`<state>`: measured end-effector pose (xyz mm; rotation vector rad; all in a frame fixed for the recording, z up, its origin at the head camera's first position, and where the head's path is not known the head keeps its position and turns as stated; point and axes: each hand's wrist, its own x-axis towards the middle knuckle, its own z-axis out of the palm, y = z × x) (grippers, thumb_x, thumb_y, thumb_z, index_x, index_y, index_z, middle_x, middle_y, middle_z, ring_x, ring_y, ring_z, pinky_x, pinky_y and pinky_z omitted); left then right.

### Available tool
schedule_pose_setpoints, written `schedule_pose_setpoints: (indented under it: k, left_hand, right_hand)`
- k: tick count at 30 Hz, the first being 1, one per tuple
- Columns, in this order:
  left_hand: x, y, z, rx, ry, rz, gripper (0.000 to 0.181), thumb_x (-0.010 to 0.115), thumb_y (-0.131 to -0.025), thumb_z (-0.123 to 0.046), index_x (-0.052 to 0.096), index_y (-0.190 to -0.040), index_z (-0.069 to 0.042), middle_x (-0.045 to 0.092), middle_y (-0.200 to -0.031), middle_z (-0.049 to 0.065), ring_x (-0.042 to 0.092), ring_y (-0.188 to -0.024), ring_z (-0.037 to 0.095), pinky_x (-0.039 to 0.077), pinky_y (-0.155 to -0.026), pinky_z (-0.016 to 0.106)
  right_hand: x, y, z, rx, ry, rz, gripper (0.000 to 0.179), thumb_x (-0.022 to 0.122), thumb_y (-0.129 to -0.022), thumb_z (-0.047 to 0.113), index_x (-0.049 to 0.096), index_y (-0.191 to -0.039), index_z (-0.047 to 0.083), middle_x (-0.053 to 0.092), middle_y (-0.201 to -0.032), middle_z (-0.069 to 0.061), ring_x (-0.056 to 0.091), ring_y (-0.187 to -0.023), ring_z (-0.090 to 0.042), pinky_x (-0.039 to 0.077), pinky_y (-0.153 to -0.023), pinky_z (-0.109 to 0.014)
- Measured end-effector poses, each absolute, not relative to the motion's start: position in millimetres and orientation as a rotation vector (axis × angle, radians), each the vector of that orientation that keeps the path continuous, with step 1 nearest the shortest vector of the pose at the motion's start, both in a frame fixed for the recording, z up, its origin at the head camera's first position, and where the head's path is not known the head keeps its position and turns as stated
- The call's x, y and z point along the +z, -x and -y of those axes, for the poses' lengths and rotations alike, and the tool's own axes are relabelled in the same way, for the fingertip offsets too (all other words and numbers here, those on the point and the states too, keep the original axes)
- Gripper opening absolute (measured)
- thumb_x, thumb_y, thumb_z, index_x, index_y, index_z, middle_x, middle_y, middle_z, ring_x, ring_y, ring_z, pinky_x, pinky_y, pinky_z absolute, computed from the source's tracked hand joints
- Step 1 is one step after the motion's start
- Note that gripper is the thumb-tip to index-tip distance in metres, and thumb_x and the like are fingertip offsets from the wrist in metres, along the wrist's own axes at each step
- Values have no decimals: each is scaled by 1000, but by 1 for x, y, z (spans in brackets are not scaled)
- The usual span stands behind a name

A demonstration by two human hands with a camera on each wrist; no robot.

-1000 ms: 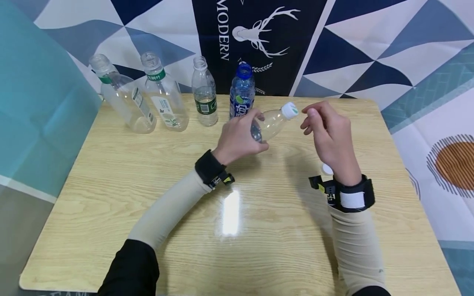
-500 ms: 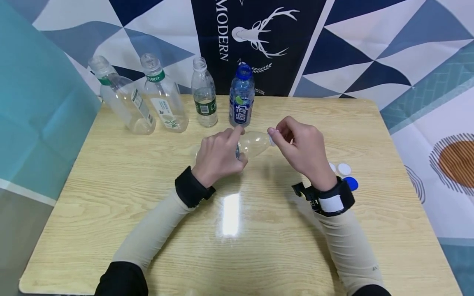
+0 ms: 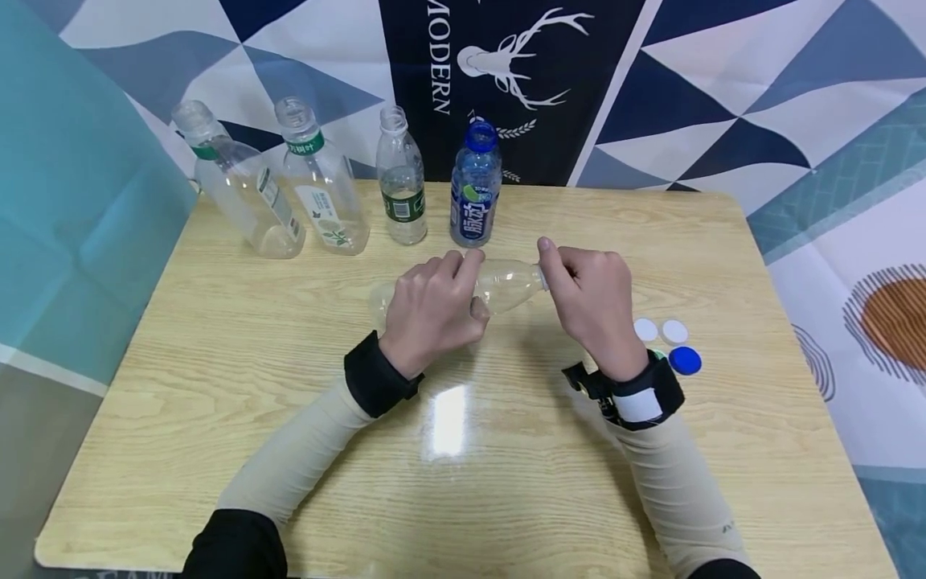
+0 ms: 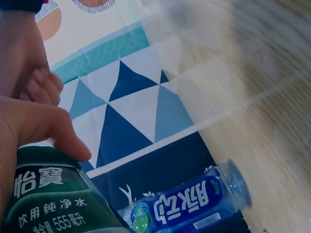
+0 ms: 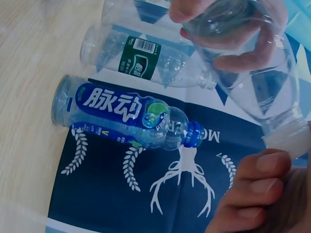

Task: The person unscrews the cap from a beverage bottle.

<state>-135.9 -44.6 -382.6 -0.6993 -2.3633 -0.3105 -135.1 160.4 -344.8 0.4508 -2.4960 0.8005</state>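
Note:
A clear plastic water bottle (image 3: 506,285) lies on its side in the air or close above the table; the gap cannot be told. Its green label (image 4: 51,194) shows in the left wrist view. My left hand (image 3: 434,305) grips the bottle round its body, fingers over the top. At the neck, the white cap (image 5: 287,140) is pinched by my right hand (image 3: 595,310), with the thumb and curled fingers on it. The cap is mostly hidden by that hand in the head view.
Behind the hands stand a blue-labelled bottle (image 3: 475,193), a green-labelled bottle (image 3: 403,185) and two larger clear bottles (image 3: 325,197), all uncapped. Right of my right wrist lie two white caps (image 3: 675,331), a blue cap (image 3: 685,360) and a partly covered green one.
The bottle came down and left, levelling out, while my right hand moved from beside it onto its cap. In the last half second the right thumb has swung upward.

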Motion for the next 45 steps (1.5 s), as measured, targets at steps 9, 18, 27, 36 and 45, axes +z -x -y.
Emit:
schedule_pose_setpoints:
  k: [9, 18, 27, 36, 45]
  left_hand:
    - [-375, 135, 48, -586, 752, 2457, 49, 64, -60, -32, 59, -104, -10, 49, -69, -7, 42, -48, 10, 32, -36, 27]
    - [-364, 137, 57, -798, 910, 2676, 60, 73, -56, -39, 54, -108, -17, 51, -71, -13, 45, -50, 9, 35, -40, 25]
    - [-369, 138, 54, -703, 854, 2595, 54, 68, -58, -32, 57, -108, -14, 52, -74, -10, 44, -50, 9, 33, -38, 25]
    - [-372, 140, 52, -496, 758, 2469, 48, 64, -59, -29, 59, -104, -11, 58, -77, 0, 43, -51, 11, 32, -35, 28]
    - [-371, 140, 56, -580, 773, 2513, 49, 65, -61, -30, 57, -106, -11, 52, -72, -5, 41, -48, 11, 30, -35, 26]
  right_hand:
    - [-337, 137, -161, 849, -707, 2338, 49, 44, -98, 28, 36, -51, 19, 30, -46, 6, 26, -39, -8, 19, -41, -27]
    - [-334, 135, -164, 624, -868, 2287, 53, 28, -103, 40, 40, -60, 12, 32, -54, 2, 31, -48, -13, 24, -44, -29]
    - [-334, 130, -161, 679, -646, 2380, 54, 35, -100, 38, 34, -51, 16, 25, -45, 4, 23, -38, -12, 15, -41, -30]
    - [-334, 130, -160, 784, -481, 2532, 55, 41, -100, 36, 41, -49, 14, 31, -43, 1, 29, -38, -14, 19, -42, -32]
    - [-331, 128, -159, 822, -588, 2543, 47, 41, -102, 32, 42, -59, 13, 30, -49, 0, 29, -42, -14, 21, -43, -29]
